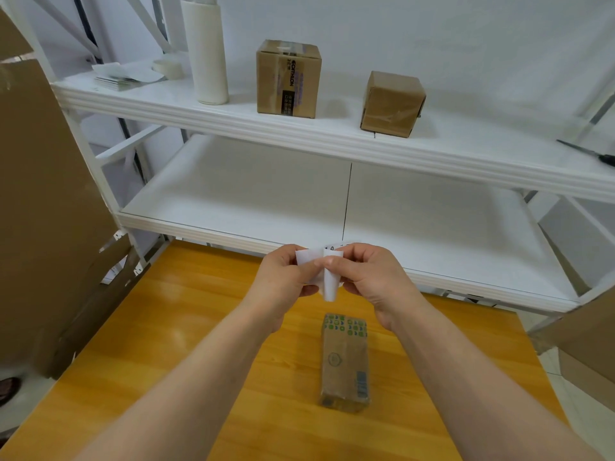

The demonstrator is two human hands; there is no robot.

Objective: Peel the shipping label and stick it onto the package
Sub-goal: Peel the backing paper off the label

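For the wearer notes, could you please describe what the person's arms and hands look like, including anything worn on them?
Both arms are bare as far up as the picture shows, with no sleeves in sight. The left hand and right hand wear no gloves, and no rings, watch or wristband show on the visible sides. No markings can be seen.

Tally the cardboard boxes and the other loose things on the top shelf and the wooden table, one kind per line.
Cardboard boxes: 3, namely the tall box and the small box on the top shelf, and the flat box on the table
White rolls: 1
Tape rolls: 1
Paper stacks: 1
Scissors: 1
Total: 7
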